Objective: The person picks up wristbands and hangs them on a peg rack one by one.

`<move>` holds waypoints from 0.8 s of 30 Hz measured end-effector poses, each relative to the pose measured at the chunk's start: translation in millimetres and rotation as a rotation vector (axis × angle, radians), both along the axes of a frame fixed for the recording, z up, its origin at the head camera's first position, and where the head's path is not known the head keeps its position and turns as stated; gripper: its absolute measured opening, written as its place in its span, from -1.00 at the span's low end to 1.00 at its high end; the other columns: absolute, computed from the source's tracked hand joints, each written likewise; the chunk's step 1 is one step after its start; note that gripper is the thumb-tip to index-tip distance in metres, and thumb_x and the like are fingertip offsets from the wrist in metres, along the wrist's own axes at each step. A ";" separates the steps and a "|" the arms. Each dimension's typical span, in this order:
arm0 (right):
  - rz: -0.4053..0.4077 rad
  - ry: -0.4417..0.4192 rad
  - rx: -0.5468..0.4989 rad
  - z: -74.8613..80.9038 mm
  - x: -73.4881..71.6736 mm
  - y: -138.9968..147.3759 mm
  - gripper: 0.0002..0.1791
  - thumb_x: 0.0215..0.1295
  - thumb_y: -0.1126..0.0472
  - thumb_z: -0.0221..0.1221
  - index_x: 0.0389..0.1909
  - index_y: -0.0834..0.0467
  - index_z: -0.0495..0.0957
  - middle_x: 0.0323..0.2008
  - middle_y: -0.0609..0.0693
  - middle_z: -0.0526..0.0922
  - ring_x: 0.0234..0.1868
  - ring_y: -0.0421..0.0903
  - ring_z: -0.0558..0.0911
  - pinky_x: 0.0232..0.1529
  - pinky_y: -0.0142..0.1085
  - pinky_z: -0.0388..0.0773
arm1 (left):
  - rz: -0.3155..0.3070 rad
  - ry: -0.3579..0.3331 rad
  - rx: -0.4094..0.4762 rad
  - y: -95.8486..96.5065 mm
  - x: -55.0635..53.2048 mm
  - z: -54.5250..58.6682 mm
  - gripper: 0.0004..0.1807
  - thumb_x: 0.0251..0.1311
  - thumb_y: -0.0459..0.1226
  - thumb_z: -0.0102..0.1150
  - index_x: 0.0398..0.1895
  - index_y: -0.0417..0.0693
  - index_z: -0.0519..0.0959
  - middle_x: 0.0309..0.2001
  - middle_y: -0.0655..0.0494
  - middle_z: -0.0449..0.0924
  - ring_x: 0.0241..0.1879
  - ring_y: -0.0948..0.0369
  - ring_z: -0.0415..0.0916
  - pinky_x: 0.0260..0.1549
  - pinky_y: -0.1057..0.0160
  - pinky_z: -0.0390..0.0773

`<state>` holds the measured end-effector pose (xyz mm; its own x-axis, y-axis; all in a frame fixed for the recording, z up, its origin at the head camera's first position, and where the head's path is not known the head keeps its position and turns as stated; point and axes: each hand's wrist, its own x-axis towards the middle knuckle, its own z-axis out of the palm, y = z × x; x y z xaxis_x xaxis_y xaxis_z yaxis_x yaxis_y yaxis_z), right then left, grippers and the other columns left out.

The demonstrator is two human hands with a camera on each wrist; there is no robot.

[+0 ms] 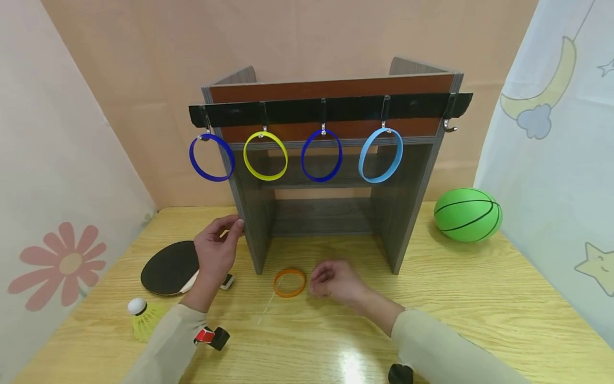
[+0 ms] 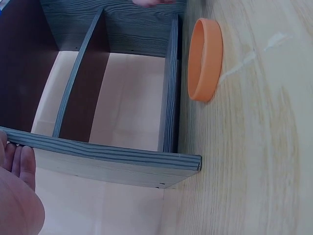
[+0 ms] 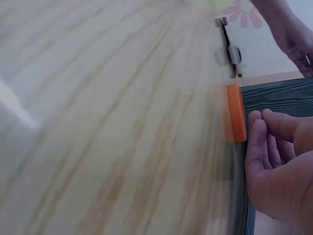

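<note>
My left hand (image 1: 218, 245) is at the front edge of the grey wooden shelf unit's left side panel (image 1: 249, 224), gripping it between thumb and fingers. In the left wrist view its fingers (image 2: 22, 164) lie against the panel's outer face. An orange wristband (image 1: 290, 282) rests on the table in front of the unit. Just right of it hovers my right hand (image 1: 338, 282), fingers loosely bent and holding nothing. From hooks on the black strip (image 1: 292, 111) hang a dark blue ring (image 1: 232, 160), a yellow ring (image 1: 286, 157), another dark blue ring (image 1: 341, 157) and a light blue ring (image 1: 400, 154).
The strip's rightmost hook (image 1: 449, 126) carries no ring. At the left lie a black paddle (image 1: 168, 269) and a yellow shuttlecock (image 1: 144, 317). A green ball (image 1: 467, 215) sits on the table at the right.
</note>
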<state>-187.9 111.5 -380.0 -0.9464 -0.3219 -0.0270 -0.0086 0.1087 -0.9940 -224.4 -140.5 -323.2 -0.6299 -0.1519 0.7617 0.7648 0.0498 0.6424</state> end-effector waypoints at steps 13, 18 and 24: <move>-0.060 0.000 0.112 -5.5 -13.8 -5.2 -0.80 0.08 0.47 0.28 -0.26 0.41 0.52 -0.46 0.10 0.59 -0.45 -0.06 0.62 -0.38 -0.21 0.64 | -0.011 -0.007 0.020 -4.9 -14.3 -13.6 -0.91 0.11 -0.68 0.09 -0.30 -0.63 0.52 -0.39 -0.06 0.63 -0.43 0.31 0.59 -0.40 0.43 0.61; -0.066 0.030 0.144 -8.0 -17.9 -8.4 -0.82 0.05 0.47 0.29 -0.30 0.41 0.55 -0.49 0.08 0.60 -0.47 -0.07 0.62 -0.41 -0.22 0.64 | -0.010 -0.019 0.024 -5.7 -17.7 -18.5 -0.91 0.13 -0.64 0.13 -0.29 -0.59 0.55 -0.39 0.01 0.63 -0.42 0.30 0.59 -0.38 0.40 0.61; -0.054 0.041 0.191 -5.9 -20.7 -13.1 -0.83 0.07 0.43 0.31 -0.32 0.41 0.57 -0.50 0.08 0.62 -0.47 -0.07 0.63 -0.41 -0.23 0.64 | 0.012 -0.018 0.004 -5.5 -15.6 -15.5 -0.90 0.10 -0.68 0.10 -0.29 -0.61 0.53 -0.39 -0.07 0.62 -0.43 0.31 0.59 -0.39 0.41 0.61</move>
<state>-208.6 98.4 -385.8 -0.9637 -0.2636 -0.0434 -0.0381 0.2963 -0.9543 -240.0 -146.1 -338.7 -0.6414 -0.1622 0.7499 0.7527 0.0563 0.6560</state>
